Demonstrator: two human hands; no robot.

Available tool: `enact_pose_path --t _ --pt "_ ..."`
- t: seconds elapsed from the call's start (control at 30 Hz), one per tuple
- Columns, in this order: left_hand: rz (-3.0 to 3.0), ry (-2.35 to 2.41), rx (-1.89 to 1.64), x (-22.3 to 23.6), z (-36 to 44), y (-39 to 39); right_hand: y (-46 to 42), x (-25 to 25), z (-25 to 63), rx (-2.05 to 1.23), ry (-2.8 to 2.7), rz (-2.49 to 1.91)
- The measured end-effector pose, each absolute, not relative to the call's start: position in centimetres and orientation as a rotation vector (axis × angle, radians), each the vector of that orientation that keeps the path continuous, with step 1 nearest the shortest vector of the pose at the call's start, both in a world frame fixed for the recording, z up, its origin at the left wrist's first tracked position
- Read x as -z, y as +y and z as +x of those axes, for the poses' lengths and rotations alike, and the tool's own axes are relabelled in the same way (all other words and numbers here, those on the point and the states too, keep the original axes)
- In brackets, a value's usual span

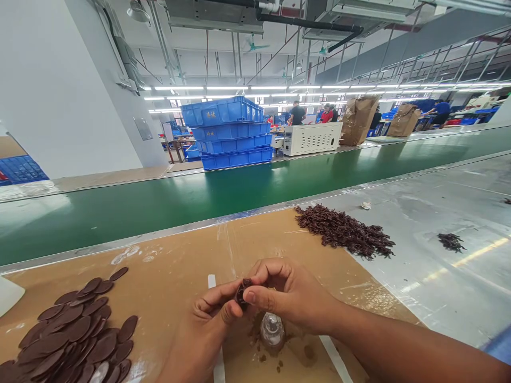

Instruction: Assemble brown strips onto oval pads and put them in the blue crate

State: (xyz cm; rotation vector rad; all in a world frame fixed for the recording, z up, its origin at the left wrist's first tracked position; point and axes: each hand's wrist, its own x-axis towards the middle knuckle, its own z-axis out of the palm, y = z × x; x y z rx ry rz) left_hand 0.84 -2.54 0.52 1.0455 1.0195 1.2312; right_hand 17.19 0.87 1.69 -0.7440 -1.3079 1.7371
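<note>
On my left, overlapping brown discs point(66, 336) lie on the tan sheet point(175, 266), thin and light by the look of them. My left hand point(213, 318) pinches a small dark piece point(241, 296), up off the sheet between my two hands. It looks curled or folded; I can't tell which. I judge it light, soft and bendy, hard to break but maybe slick, so the edges, between thumb and fingertip, seem the best hold. Just below is a clear bottle point(272, 331). My right hand point(293, 293) grips the piece's other side, meeting my left there. Farther right lie a dark heap point(345, 230) and, well apart, a little clump point(451, 242).
</note>
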Motion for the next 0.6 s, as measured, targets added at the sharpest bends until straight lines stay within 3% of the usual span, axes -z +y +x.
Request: enact_pose_path --t 0.6 --pt "1.216 0.945 -1.165 0.1 -0.1 -2.0 0.9 -1.7 17.4 -1.734 -1.343 -0.733"
